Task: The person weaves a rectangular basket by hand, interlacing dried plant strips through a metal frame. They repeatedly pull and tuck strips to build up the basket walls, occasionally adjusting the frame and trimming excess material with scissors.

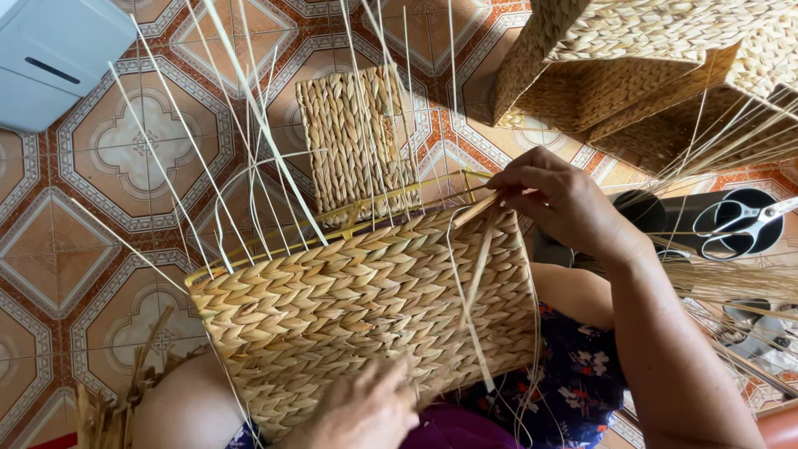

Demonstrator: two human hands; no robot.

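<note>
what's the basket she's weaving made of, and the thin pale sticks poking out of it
The basket looks woven from dried plant fibre, perhaps water hyacinth or seagrass: matte tan, twisted strands in herringbone rows. The pale sticks seem to be thin split rattan or cane, smooth, stiff and straw-coloured, though that is hard to confirm. The right hand pinches a flat strand at the rim; the left hand steadies the basket's near side.

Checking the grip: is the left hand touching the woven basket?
Touching. The head view shows the left hand pressed flat on the woven basket at its lower edge.
</note>
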